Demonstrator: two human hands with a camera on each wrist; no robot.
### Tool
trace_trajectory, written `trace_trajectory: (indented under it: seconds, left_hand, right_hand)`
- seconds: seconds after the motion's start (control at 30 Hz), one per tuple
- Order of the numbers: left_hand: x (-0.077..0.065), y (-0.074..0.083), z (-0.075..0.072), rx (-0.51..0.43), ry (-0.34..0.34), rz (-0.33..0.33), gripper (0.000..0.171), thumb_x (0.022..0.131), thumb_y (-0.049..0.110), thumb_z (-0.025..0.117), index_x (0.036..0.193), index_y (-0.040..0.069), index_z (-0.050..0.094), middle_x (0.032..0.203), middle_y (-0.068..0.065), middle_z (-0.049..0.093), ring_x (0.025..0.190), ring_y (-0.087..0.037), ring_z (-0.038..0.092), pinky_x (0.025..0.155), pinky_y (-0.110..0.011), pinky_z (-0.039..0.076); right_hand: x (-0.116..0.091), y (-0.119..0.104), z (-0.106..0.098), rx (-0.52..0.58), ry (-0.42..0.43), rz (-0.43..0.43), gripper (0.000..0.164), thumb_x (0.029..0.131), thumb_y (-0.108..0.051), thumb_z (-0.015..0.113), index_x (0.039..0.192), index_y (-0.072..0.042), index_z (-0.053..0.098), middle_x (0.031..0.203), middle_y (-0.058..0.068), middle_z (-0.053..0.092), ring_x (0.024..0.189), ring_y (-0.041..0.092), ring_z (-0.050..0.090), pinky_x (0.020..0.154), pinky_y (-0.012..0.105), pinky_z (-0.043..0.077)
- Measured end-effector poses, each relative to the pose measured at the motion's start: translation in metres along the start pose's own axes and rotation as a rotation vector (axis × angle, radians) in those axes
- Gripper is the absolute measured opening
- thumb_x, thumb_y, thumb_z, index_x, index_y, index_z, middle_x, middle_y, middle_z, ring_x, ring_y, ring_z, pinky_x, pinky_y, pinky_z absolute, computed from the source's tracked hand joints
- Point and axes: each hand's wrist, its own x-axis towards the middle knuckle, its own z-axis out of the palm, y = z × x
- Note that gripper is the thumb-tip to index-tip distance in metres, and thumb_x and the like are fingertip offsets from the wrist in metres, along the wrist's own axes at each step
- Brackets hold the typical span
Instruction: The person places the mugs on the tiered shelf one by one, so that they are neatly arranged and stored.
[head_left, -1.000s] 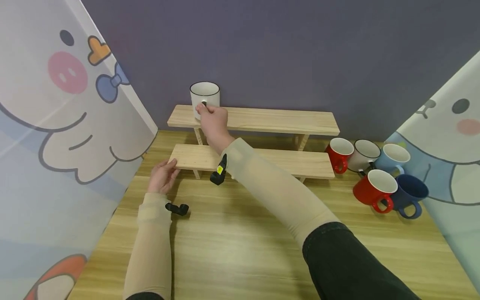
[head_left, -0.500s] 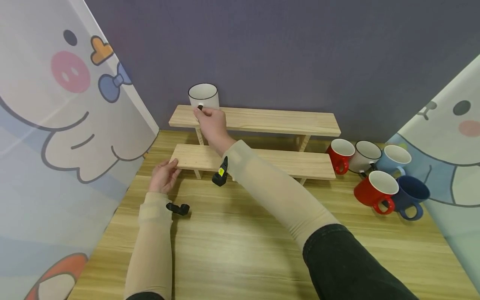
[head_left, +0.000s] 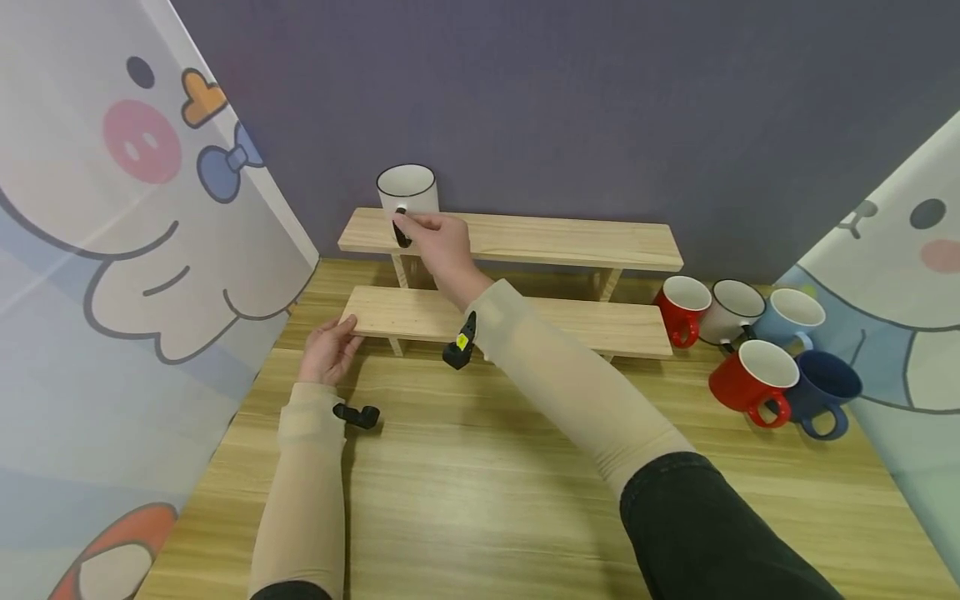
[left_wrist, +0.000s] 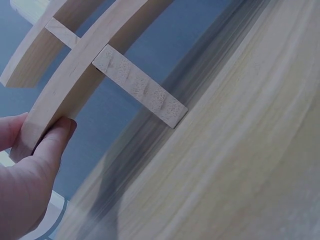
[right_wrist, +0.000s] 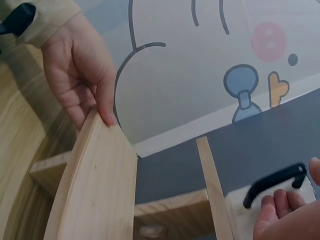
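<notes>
Dark grey wall backs a wood-grain tabletop. On the left part of the upper shelf stands a black-rimmed white mug, upright, its black handle facing the person. The right hand is just beside that handle, its grip seemingly released: fingers loosely curled, thumb apart from them. Its left counterpart, the left hand, pinches the left end of the lower shelf.

One mug appears set up; on the tabletop, right of the shelves, stand five more: a rear red mug, a second white mug, a light blue mug, a front red mug and a navy mug. Judged by that, the work looks early.

Whether any right fingertip touches the handle is hard to tell. The right hand partly covers the shelved mug's lower body, and the right wrist view cuts that mug off. The front red mug overlaps the navy one.
</notes>
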Motion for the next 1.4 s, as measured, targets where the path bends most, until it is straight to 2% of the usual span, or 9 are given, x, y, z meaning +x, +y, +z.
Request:
trace_trajectory:
  seconds: [0.1, 0.23, 0.4, 0.57, 0.7, 0.83, 0.93, 1.1, 1.4]
  left_hand:
    - [-0.001, 0.001, 0.0, -0.008, 0.006, -0.01, 0.062, 0.102, -0.001, 0.059, 0.156, -0.006, 0.028, 0.106, -0.012, 0.065, 0.09, -0.016, 0.069, 0.093, -0.02, 0.052]
    - [-0.002, 0.001, -0.001, -0.006, 0.021, -0.014, 0.061, 0.103, 0.0, 0.059, 0.155, -0.005, 0.029, 0.107, -0.012, 0.064, 0.091, -0.016, 0.068, 0.094, -0.021, 0.052]
    - [-0.001, 0.002, -0.001, -0.013, 0.017, -0.01, 0.061, 0.102, -0.001, 0.059, 0.155, -0.006, 0.028, 0.107, -0.013, 0.064, 0.092, -0.017, 0.069, 0.095, -0.022, 0.052]
    - [0.0, 0.003, -0.003, -0.04, 0.015, -0.025, 0.058, 0.102, -0.003, 0.058, 0.153, -0.006, 0.03, 0.108, -0.014, 0.064, 0.094, -0.019, 0.069, 0.096, -0.023, 0.051]
    - [0.002, 0.004, -0.004, -0.09, 0.014, -0.03, 0.048, 0.101, -0.005, 0.058, 0.145, -0.007, 0.039, 0.107, -0.017, 0.066, 0.095, -0.022, 0.07, 0.096, -0.026, 0.052]
    - [0.003, 0.004, -0.005, -0.109, 0.002, -0.023, 0.044, 0.101, -0.007, 0.058, 0.141, -0.008, 0.041, 0.108, -0.018, 0.066, 0.098, -0.024, 0.07, 0.097, -0.028, 0.052]
    - [0.003, 0.004, -0.007, -0.097, 0.0, -0.018, 0.045, 0.101, -0.006, 0.058, 0.142, -0.008, 0.04, 0.11, -0.018, 0.065, 0.099, -0.024, 0.07, 0.097, -0.028, 0.052]
    - [0.003, 0.005, -0.01, -0.101, -0.002, -0.013, 0.033, 0.101, -0.007, 0.059, 0.132, -0.008, 0.047, 0.111, -0.018, 0.063, 0.098, -0.024, 0.07, 0.097, -0.028, 0.052]
    - [-0.001, 0.011, -0.014, -0.11, 0.0, -0.027, 0.017, 0.1, -0.006, 0.06, 0.117, -0.006, 0.057, 0.105, -0.018, 0.068, 0.097, -0.024, 0.071, 0.095, -0.026, 0.053]
  right_hand:
    - [-0.003, 0.001, -0.011, 0.028, -0.034, 0.004, 0.028, 0.097, -0.033, 0.074, 0.115, -0.012, 0.077, 0.113, -0.005, 0.067, 0.108, 0.01, 0.061, 0.096, 0.03, 0.053]
    - [-0.009, 0.0, -0.028, 0.082, -0.059, 0.0, 0.029, 0.097, -0.028, 0.075, 0.117, -0.008, 0.075, 0.113, 0.0, 0.068, 0.107, 0.017, 0.063, 0.095, 0.033, 0.055]
    - [-0.021, -0.009, -0.051, 0.111, -0.08, -0.039, 0.031, 0.098, -0.023, 0.074, 0.121, -0.004, 0.072, 0.113, 0.007, 0.07, 0.11, 0.024, 0.064, 0.097, 0.039, 0.054]
    - [-0.039, -0.014, -0.076, 0.055, -0.1, -0.103, 0.033, 0.098, -0.023, 0.074, 0.124, -0.004, 0.071, 0.115, 0.008, 0.069, 0.109, 0.022, 0.065, 0.096, 0.036, 0.054]
    - [-0.055, -0.014, -0.099, 0.0, -0.094, -0.157, 0.031, 0.098, -0.023, 0.073, 0.123, -0.004, 0.072, 0.117, 0.009, 0.069, 0.109, 0.024, 0.064, 0.098, 0.038, 0.053]
    - [-0.069, -0.012, -0.123, -0.053, -0.067, -0.175, 0.03, 0.098, -0.025, 0.073, 0.122, -0.006, 0.073, 0.117, 0.008, 0.07, 0.109, 0.024, 0.064, 0.098, 0.04, 0.053]
    - [-0.079, -0.01, -0.142, -0.042, -0.036, -0.162, 0.03, 0.098, -0.023, 0.074, 0.121, -0.005, 0.073, 0.116, 0.01, 0.07, 0.11, 0.025, 0.063, 0.1, 0.041, 0.052]
    - [-0.095, -0.008, -0.172, -0.015, 0.05, -0.16, 0.034, 0.096, -0.018, 0.075, 0.122, 0.003, 0.07, 0.116, 0.013, 0.071, 0.11, 0.026, 0.064, 0.102, 0.039, 0.051]
    - [-0.125, 0.005, -0.225, -0.173, 0.167, -0.134, 0.042, 0.096, -0.029, 0.075, 0.127, -0.001, 0.069, 0.12, 0.011, 0.07, 0.111, 0.023, 0.062, 0.095, 0.027, 0.053]
